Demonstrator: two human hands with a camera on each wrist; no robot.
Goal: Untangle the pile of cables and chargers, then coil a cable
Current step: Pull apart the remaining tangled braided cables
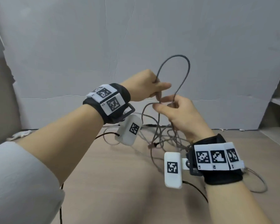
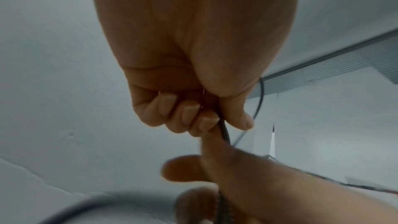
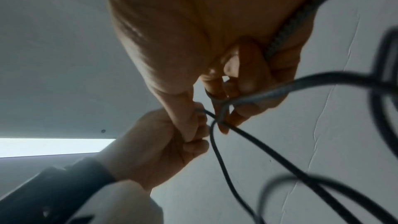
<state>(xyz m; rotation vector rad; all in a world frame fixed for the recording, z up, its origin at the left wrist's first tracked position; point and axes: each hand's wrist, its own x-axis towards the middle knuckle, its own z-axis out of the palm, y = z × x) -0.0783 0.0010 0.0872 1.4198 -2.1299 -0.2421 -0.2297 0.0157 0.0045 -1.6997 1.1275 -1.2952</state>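
Left hand (image 1: 144, 85) grips grey cable (image 1: 183, 62) near its end, loop standing above. Right hand (image 1: 179, 113) pinches same cable at crossing. Rest of pile (image 1: 165, 139) on worktop (image 1: 111, 175). Feed end through loop slowly; avoid pulling tight, knot would likely cinch.

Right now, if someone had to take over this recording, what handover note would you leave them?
Left hand: grips the grey cable below its raised loop.
Right hand: fingers pinch the same cable just beneath, where strands cross.
The cable pile lies tangled on the floor below the hands.
Done: one loop lifted clear.
Left: free this cable from the pile, then coil it.
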